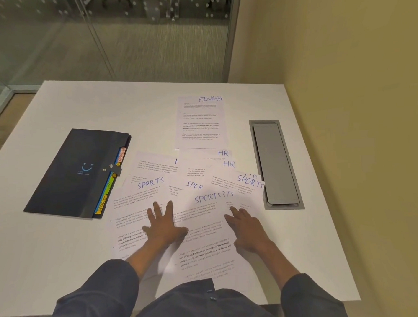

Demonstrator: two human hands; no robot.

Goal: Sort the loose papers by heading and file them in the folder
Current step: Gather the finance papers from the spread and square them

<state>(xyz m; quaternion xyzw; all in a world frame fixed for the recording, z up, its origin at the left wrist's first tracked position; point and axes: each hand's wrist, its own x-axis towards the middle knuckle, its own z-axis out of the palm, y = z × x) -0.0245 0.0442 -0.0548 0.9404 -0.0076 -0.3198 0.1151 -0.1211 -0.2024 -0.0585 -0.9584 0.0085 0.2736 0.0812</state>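
Now | left hand (163, 225) spread flat on SPORTS papers (152, 198) | right hand (246, 224) fingers extended, touching papers | folder (75, 172) closed on tabletop (64, 258), left

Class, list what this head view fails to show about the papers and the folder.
- Head view: SPORTS sheets overlap; count unclear, some headings cut.
- Sheets under the HR sheets: headings covered.
- Body print: too small and blurred.
- Folder: closed; the tab between HR and ADMIN is hidden by the strap.
- Left hand and right hand cover text.
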